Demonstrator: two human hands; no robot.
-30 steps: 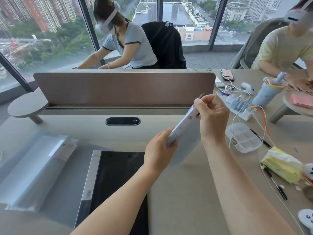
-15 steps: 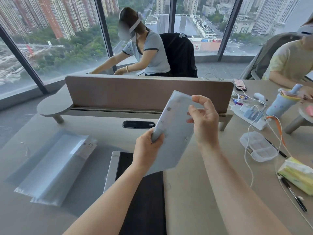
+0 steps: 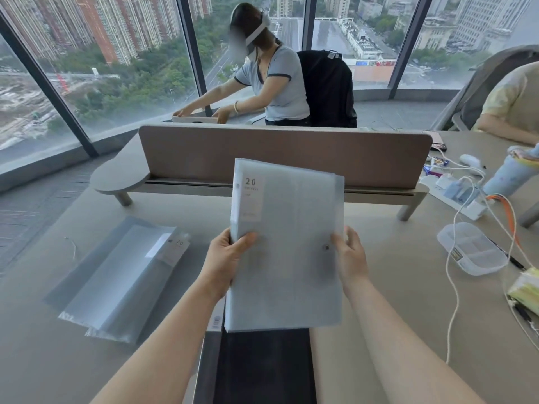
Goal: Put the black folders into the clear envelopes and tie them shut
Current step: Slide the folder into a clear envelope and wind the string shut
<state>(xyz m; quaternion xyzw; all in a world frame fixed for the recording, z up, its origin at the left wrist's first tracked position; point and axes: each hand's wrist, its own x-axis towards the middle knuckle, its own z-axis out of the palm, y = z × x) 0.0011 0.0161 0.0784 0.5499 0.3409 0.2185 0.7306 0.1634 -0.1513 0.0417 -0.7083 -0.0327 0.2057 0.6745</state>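
Both my hands hold a frosted clear envelope (image 3: 287, 246) upright above the desk, its flat face toward me. A white label reading "20" shows at its top left and a small round button sits near its right edge. My left hand (image 3: 229, 256) grips its left edge. My right hand (image 3: 348, 253) grips its right edge beside the button. Under it, a black folder (image 3: 264, 367) lies flat on the desk near me, its upper part hidden by the envelope. More clear envelopes (image 3: 122, 275) lie stacked at the left.
A brown divider panel (image 3: 283, 154) stands across the desk behind the envelope. At the right lie a clear compartment box (image 3: 471, 247), a power strip with white cables (image 3: 455, 189), a tissue pack (image 3: 526, 288) and a tumbler (image 3: 512, 174). Two people sit beyond.
The envelope has turned from edge-on to flat-faced toward me and risen upright. My left hand shifted to its left edge, my right hand dropped to its right edge. The view tilted up.
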